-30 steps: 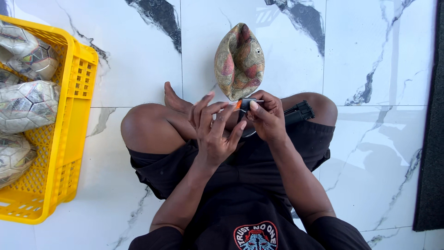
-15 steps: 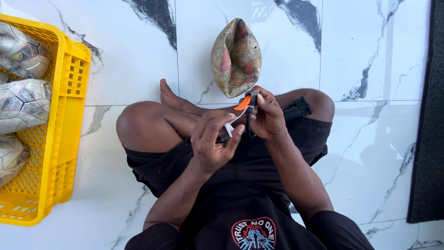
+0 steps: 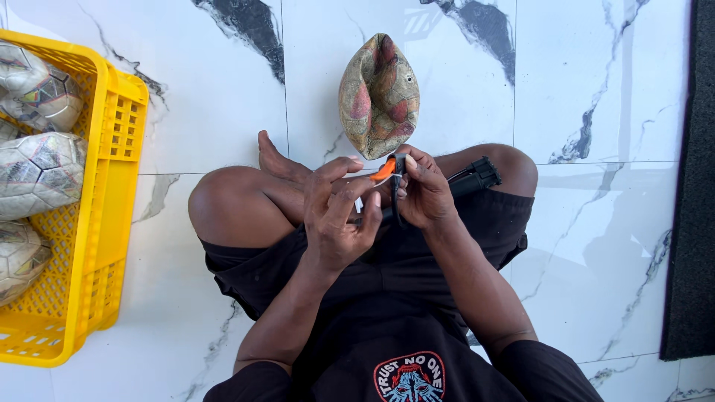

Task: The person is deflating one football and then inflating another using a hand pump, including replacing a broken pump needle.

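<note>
Fingertips of both hands, left hand point(image 3: 339, 216); right hand point(image 3: 424, 190), pinch orange nozzle point(image 3: 384, 169) between them.

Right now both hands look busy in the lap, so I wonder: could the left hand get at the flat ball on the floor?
Probably yes: the ball lies just beyond the left hand, nothing between.

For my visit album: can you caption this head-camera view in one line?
Seated cross-legged on a marble floor, both hands, left hand and right hand, work a small orange-and-black part beside a deflated ball.
</note>
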